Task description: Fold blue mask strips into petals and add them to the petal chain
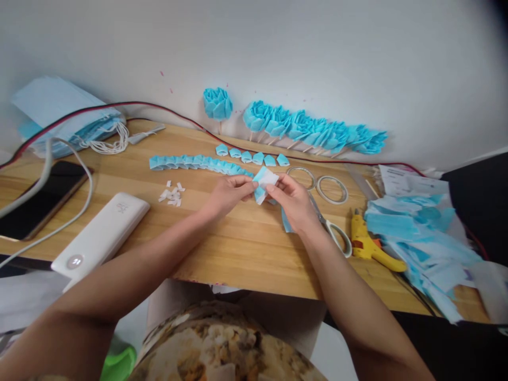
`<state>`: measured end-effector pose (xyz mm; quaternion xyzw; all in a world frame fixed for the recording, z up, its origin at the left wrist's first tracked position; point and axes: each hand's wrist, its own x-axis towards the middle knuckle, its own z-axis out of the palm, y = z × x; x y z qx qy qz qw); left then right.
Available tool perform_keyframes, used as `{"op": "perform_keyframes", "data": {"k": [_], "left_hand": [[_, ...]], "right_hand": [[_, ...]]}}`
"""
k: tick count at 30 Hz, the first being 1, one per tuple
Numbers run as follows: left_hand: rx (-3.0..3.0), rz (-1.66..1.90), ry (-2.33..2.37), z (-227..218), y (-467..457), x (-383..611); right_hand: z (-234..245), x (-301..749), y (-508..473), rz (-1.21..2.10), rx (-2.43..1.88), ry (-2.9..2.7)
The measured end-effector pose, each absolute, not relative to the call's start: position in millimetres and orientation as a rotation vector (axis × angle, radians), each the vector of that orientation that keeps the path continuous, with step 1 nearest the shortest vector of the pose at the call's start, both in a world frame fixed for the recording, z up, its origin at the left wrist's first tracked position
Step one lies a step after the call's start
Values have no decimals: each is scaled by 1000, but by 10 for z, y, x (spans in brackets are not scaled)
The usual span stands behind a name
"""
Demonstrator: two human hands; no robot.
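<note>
Head view looks down on a wooden table (238,254) where both hands meet at its middle over one small blue-and-white piece (265,181) of thin fabric. The left hand (229,194) comes in from the left and pinches the piece's left edge between thumb and forefinger, its other fingers curled under. The right hand (292,202) comes in from the right and nips the opposite edge the same way, so the piece hangs between the two sets of fingertips, lifted just off the table. Both hands touch it, so neither is the nearer. Its white face is turned up with blue showing at the near left corner, and its longer side seems to run from near to far with a slight tilt, though the fingers hide part of the outline. Just beyond the left hand, a chain of folded blue petals (190,162) lies left to right, with a short row of loose folded pieces (254,156) beyond that. Finished blue flowers (313,129) on sticks lean against the far wall. To the right of the right hand lie two tape rolls (332,189), scissors (337,238), a yellow glue gun (371,246) and a heap of cut blue fabric (426,233). A white power bank (101,233) sits near left, and small white scraps (172,193) lie between it and the chain.
</note>
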<state>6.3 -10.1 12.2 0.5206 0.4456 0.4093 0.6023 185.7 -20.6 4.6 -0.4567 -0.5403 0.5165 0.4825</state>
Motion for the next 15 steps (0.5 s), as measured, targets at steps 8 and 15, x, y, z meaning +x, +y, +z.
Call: {"op": "perform_keyframes", "data": {"k": [8, 15], "left_hand": [[1367, 786, 1112, 183, -127, 73], [1267, 778, 1114, 226, -119, 78]], "right_hand": [[65, 1880, -223, 1130, -1129, -1368], [63, 1943, -221, 902, -1073, -1598]]}}
